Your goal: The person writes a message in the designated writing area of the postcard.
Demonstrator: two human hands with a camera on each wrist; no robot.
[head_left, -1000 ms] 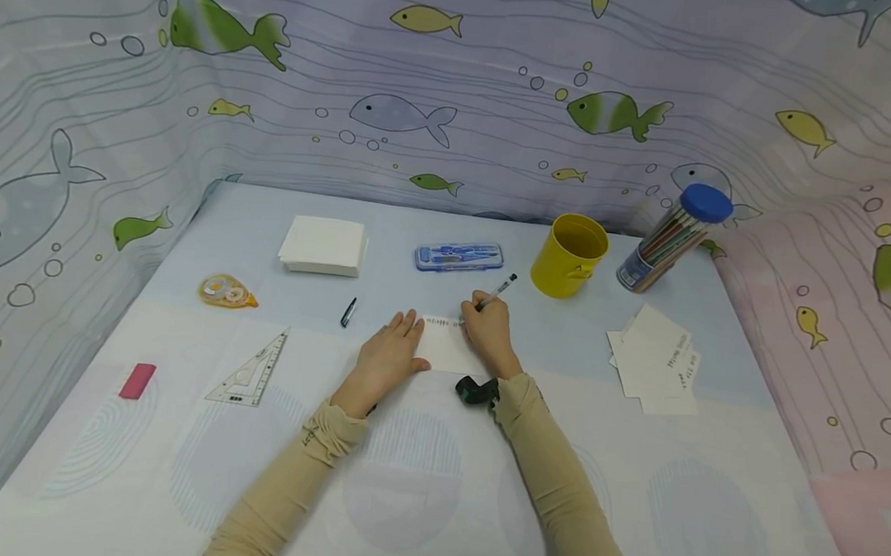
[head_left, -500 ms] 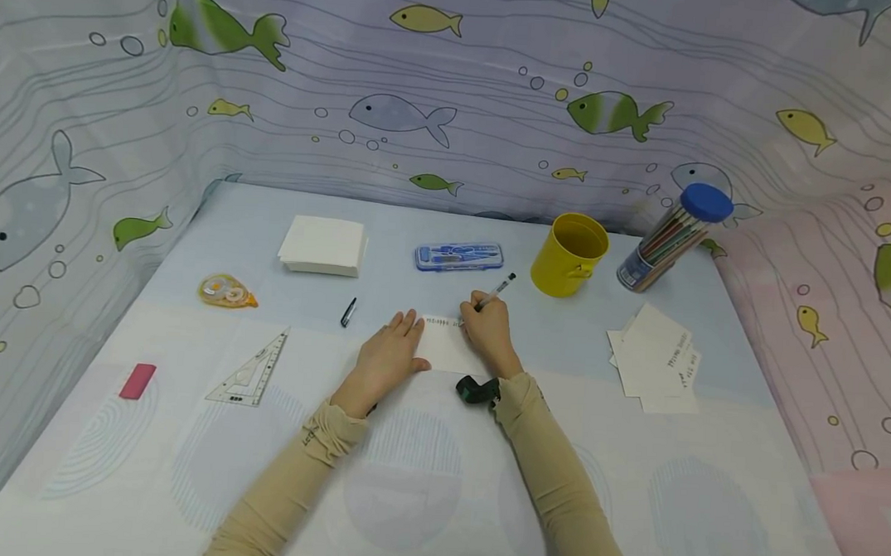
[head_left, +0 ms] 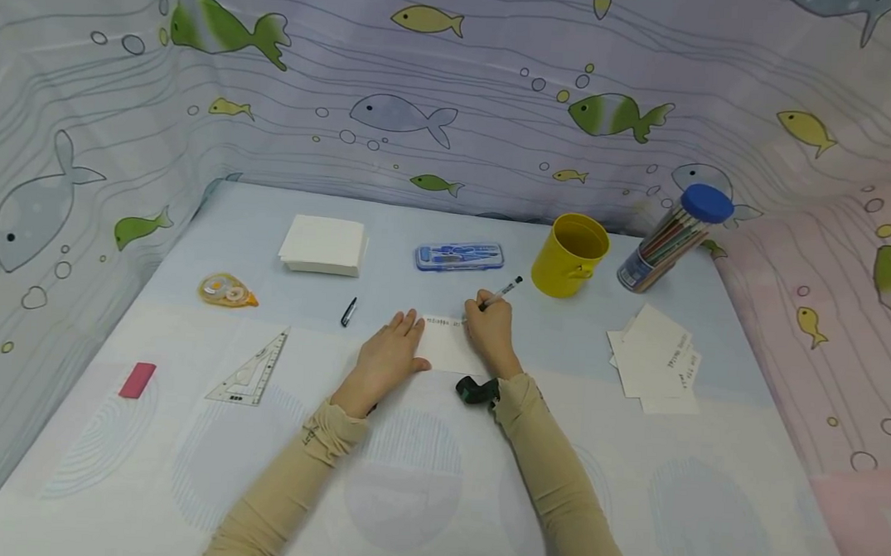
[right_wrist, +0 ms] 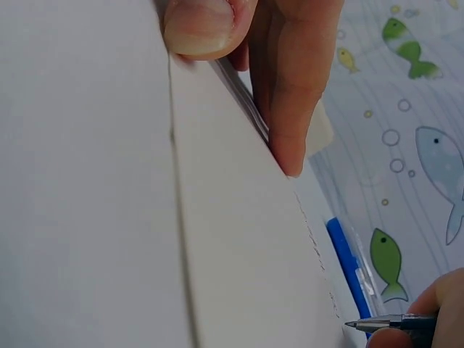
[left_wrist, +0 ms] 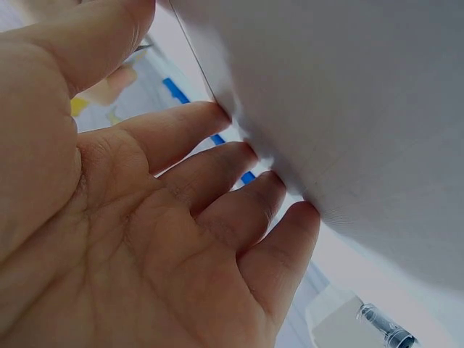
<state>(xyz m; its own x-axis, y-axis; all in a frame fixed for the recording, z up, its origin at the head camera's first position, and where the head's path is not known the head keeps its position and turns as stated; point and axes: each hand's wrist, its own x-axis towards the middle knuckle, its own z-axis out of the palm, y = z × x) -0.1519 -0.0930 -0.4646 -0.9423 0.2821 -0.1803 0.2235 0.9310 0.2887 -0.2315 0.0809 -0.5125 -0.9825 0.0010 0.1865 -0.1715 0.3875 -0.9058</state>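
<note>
A small white card (head_left: 450, 351) lies on the table between my hands, with a row of handwriting along its top edge. My left hand (head_left: 386, 354) rests flat on the card's left side, fingers straight. In the left wrist view, the fingertips (left_wrist: 293, 225) touch the surface. With curled fingers, my right hand (head_left: 492, 334) grips a pen (head_left: 506, 289) with a clear barrel and dark end. The right wrist view shows the pen's tip (right_wrist: 349, 324) at the end of the written line. A black pen cap (head_left: 348, 313) lies left of the card, apart from both hands.
Behind the hands stand a paper stack (head_left: 323, 244), a blue geometry set case (head_left: 459, 256), a yellow mug (head_left: 566, 258) and a tub of pencils (head_left: 667, 242). Written cards (head_left: 647, 357) lie right. Left are correction tape (head_left: 224, 291), a set square (head_left: 250, 373) and a red eraser (head_left: 137, 381).
My right hand and the pen have shifted slightly to the right along the line of writing, uncovering a little more of it. The left hand stays in place.
</note>
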